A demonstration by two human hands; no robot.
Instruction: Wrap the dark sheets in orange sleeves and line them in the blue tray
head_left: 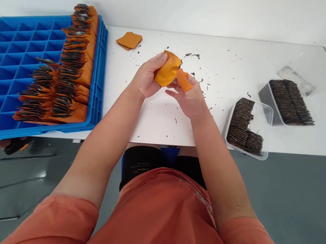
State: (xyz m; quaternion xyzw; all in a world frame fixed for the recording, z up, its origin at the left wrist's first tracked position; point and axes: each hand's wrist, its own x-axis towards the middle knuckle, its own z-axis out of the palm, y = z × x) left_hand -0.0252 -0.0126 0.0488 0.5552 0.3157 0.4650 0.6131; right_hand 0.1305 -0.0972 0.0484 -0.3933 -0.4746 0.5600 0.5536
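Above the middle of the white table, my left hand [151, 74] is closed on an orange pouch [168, 70], its thumb on the front. The pouch bulges, and a bit of dark material shows at its right edge. My right hand [190, 95] is at that edge, with an orange cover [184, 80] on one finger. Its fingertips are partly hidden behind the pouch, so I cannot make out whether they grip it. A few flat orange pouches [129, 40] lie on the table to the left, beyond my left hand.
On the left, a blue divided crate [99, 81] holds rows of orange pouches with dark contents. Two clear tubs of dark flat pieces [240, 123] [289, 102] stand at right. Dark crumbs [196, 55] and a clear plastic bag [297, 78] lie on the white table [162, 126].
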